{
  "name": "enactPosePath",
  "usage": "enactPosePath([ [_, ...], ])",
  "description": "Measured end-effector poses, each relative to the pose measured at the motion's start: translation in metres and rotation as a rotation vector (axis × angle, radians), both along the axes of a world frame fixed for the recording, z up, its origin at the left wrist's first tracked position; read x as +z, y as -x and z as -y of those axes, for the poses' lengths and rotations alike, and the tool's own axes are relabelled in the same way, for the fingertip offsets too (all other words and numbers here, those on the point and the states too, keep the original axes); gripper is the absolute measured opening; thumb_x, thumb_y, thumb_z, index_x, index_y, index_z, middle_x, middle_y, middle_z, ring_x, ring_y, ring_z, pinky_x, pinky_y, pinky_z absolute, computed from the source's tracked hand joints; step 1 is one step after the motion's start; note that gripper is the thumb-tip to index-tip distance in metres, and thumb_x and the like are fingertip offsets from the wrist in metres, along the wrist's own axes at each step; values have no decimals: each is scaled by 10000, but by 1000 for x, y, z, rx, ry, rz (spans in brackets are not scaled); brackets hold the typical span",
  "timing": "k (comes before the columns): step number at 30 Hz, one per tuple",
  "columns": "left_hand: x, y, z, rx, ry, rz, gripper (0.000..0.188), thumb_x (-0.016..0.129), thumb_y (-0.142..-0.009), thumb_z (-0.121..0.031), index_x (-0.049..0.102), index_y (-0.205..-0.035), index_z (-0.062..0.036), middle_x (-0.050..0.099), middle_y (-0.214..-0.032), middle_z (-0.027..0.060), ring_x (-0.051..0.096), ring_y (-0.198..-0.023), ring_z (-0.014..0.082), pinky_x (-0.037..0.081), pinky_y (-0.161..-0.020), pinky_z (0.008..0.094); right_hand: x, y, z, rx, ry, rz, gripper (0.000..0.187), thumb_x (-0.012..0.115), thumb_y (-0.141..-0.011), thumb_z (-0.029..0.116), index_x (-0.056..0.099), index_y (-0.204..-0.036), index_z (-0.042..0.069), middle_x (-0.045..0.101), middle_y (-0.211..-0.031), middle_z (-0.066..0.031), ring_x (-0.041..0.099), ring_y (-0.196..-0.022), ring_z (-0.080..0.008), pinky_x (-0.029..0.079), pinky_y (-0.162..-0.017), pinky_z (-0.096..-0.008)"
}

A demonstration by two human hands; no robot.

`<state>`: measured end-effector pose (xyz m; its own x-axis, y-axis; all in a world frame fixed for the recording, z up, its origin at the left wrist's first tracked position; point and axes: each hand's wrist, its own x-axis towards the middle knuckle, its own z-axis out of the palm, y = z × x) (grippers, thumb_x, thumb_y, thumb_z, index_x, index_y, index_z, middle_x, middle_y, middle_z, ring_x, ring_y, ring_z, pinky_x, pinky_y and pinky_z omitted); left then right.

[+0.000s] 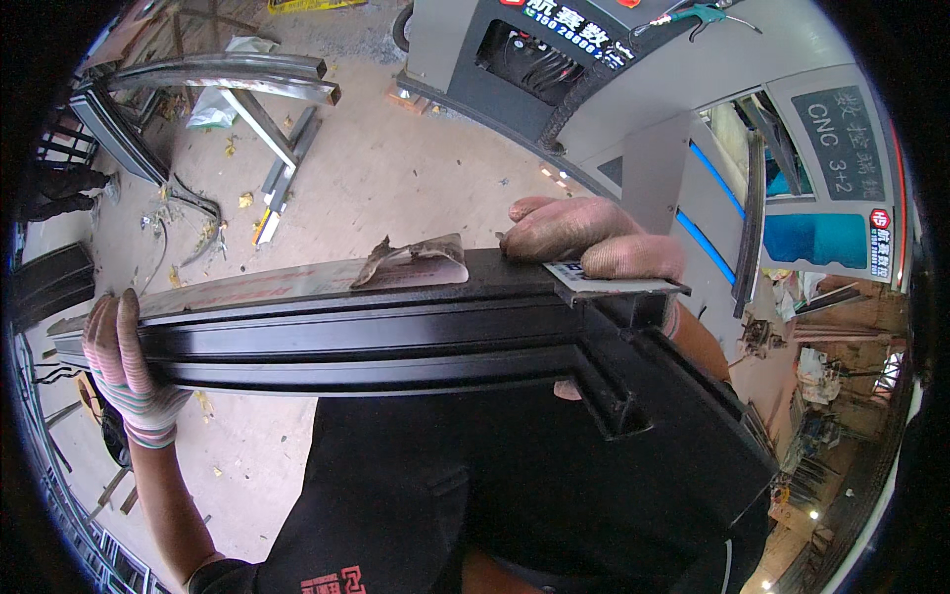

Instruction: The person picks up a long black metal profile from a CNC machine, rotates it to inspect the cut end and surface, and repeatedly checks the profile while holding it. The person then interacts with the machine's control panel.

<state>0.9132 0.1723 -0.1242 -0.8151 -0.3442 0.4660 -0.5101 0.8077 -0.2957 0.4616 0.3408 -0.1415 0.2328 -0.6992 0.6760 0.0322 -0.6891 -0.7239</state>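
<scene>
A long black metal profile (376, 342) with grooves along its side lies across the view at chest height. Its right end meets a second black profile (693, 381) in a corner, and that one slants down to the right. Printed protective film covers the top face, with a torn, curled flap (426, 267) standing up near the middle. My left hand (124, 371), in a striped work glove, wraps round the left end. My right hand (599, 238), in a soiled glove, grips the corner from above; part of it is hidden behind the profile.
A grey machine (455, 49) with a cable-filled opening stands ahead, and a teal air gun (698, 17) lies on top. Blue strips (717, 178) run along its right part. Curved profiles (213, 74) rest on a stand at far left. Scraps litter the floor. Someone's dark-clothed legs (64, 188) show at left.
</scene>
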Motion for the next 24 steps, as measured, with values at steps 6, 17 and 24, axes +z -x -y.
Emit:
enactPosePath([
  [6, -7, -1, -2, 41, 20, -37, 802, 807, -800, -393, 531, -1429, 21, 585, -1286, 209, 567, -1230, 426, 450, -1075, 563, 10, 2, 4, 18, 48, -44, 838, 925, -710, 258, 533, -1426, 69, 619, -1243, -235, 644, -1132, -370, 473, -1012, -590],
  [17, -8, -1, -4, 19, 39, -63, 819, 813, -785, -425, 541, -1404, 36, 584, -1267, 213, 574, -1199, 414, 455, -1092, 597, 12, 4, 4, 0, 76, -110, 820, 931, -704, 280, 538, -1392, 68, 650, -1231, -256, 648, -1135, -393, 469, -1022, -608],
  [24, -10, 0, 1, 23, 49, -78, 786, 798, -790, -405, 553, -1389, 41, 583, -1268, 214, 574, -1196, 418, 456, -1086, 585, 13, 4, 2, -4, 57, -72, 822, 930, -705, 276, 539, -1402, 82, 658, -1222, -241, 651, -1141, -383, 478, -1022, -605],
])
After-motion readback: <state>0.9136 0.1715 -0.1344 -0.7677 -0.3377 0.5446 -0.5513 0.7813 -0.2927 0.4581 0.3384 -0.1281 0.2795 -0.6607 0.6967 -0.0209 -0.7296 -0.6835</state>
